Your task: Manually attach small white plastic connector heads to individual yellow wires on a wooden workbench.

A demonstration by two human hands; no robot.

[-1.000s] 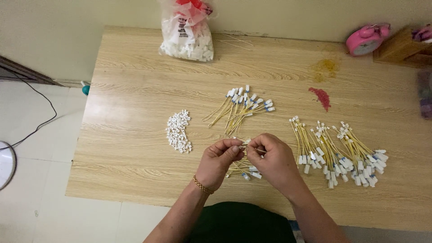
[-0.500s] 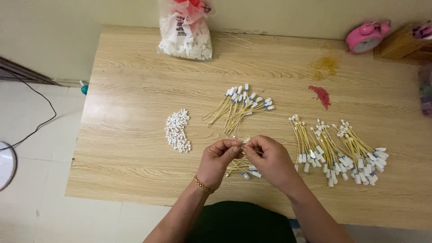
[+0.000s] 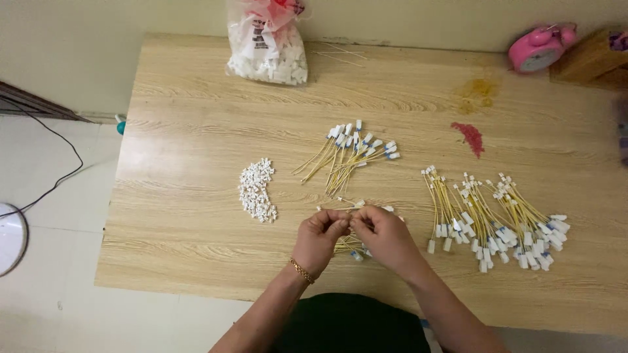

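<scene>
Left hand and right hand fingertips together, pinching a yellow wire, above wooden table

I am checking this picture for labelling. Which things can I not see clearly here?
Head view only:
- What the left hand and right hand pinch: hidden by fingertips.
- Small wire pile: partly covered by both hands.
- Wooden box: cut by the right edge.
- White pieces: too small to tell shape.
- Bag: top cut off.
</scene>
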